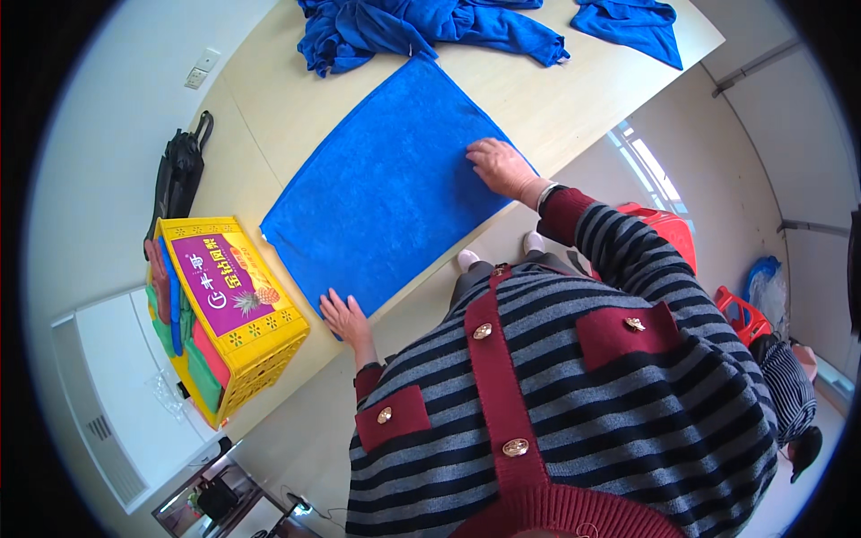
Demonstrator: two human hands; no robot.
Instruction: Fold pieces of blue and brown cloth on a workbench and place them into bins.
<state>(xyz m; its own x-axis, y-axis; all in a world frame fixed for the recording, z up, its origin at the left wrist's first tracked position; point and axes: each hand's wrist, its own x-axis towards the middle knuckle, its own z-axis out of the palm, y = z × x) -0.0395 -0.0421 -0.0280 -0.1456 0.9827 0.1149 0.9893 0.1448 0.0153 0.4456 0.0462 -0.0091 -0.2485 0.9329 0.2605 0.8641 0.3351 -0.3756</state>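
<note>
A blue towel [386,179] lies spread flat on the pale wooden table [574,108]. On its near left corner rests my left hand [348,318], open, with the fingers apart. My right hand [502,169] is laid on the towel near its right edge, fingers slightly bent and nothing gripped in them. Beyond the towel's far corner, a heap of crumpled blue towels [386,36] touches or nearly touches it. Another blue towel [632,27] lies separately at the far right of the table.
A yellow plastic crate [260,350] holding folded coloured cloths [184,309] stands left of the towel. Behind it lies a black folded umbrella [182,166]. Red plastic stools [668,233] are on the floor to the right, near a blue plastic bag [764,278].
</note>
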